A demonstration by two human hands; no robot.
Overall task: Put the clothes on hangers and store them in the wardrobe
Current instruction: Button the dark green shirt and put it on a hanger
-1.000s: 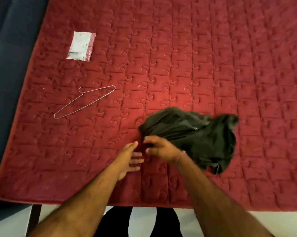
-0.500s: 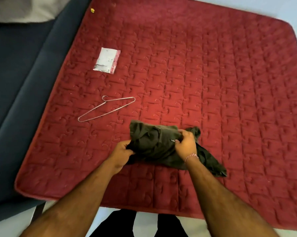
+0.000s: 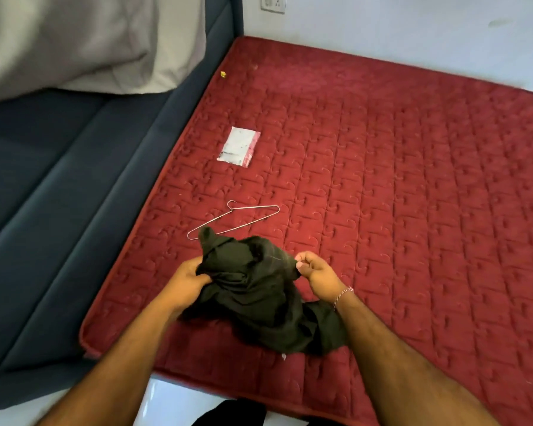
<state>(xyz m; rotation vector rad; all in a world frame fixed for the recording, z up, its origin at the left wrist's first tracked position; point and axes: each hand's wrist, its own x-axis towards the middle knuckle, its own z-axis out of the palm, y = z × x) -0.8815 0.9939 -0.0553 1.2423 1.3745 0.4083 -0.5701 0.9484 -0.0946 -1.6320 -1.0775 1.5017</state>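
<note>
Cloth [image 3: 259, 290] of a dark, almost black colour is held up over the near part of a red mattress [image 3: 412, 210]. It is crumpled, and what kind of garment it is cannot be told. One side of it is gripped by the left hand [image 3: 187, 279], whose fingers are curled into the folds. The other side is pinched by the right hand [image 3: 316, 272], with the edge caught between thumb and fingers. A thin bracelet [image 3: 343, 294] is worn on the right wrist. The lower part of the cloth hangs down and is spread on the mattress between the two arms.

Just behind the cloth, a wire hanger [image 3: 234, 219] is laid flat on the mattress, and its near end is partly hidden by the cloth. Farther back, a small plastic packet [image 3: 239, 146] is seen, white with a red edge. A tiny yellow bit [image 3: 223, 74] is seen near the far corner.

To the left of the mattress, a dark blue padded surface [image 3: 59, 195] is seen, with a grey pillow [image 3: 84, 41] on it. A wall socket [image 3: 273, 3] is set in the pale wall behind.
</note>
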